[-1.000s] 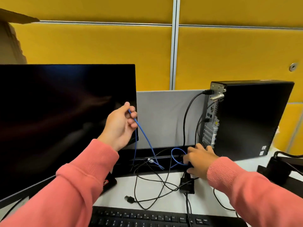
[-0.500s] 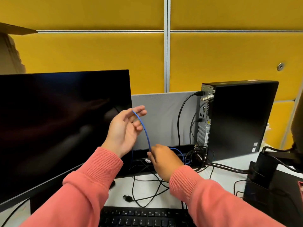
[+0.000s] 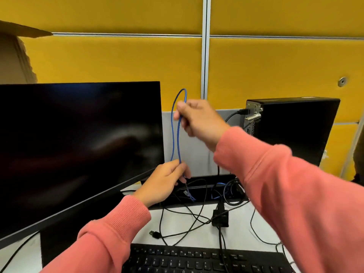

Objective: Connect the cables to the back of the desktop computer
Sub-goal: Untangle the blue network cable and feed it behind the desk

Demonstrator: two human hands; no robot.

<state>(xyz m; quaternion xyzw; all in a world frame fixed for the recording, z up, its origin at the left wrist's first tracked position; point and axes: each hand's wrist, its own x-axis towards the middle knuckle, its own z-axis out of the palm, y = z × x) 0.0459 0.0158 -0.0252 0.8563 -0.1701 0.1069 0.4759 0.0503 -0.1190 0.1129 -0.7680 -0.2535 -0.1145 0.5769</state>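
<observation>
A thin blue network cable (image 3: 173,125) stands up as a tall narrow loop between my two hands. My right hand (image 3: 199,120) pinches it near the top of the loop. Lower down, my left hand (image 3: 167,179) grips both strands, and the clear plug (image 3: 186,192) hangs just below its fingers. The black desktop computer (image 3: 295,131) stands upright at the right, its back panel (image 3: 251,119) facing left. A black cable (image 3: 241,111) is plugged in near the panel's top.
A large dark monitor (image 3: 78,142) fills the left side. Several black cables (image 3: 189,219) and a small black adapter (image 3: 220,218) lie tangled on the white desk. A black keyboard (image 3: 197,261) lies at the near edge. Yellow partition panels (image 3: 118,60) close the back.
My right hand has risen from the desk, drawing the blue cable up into a loop. My left hand has dropped and closed around the strands.
</observation>
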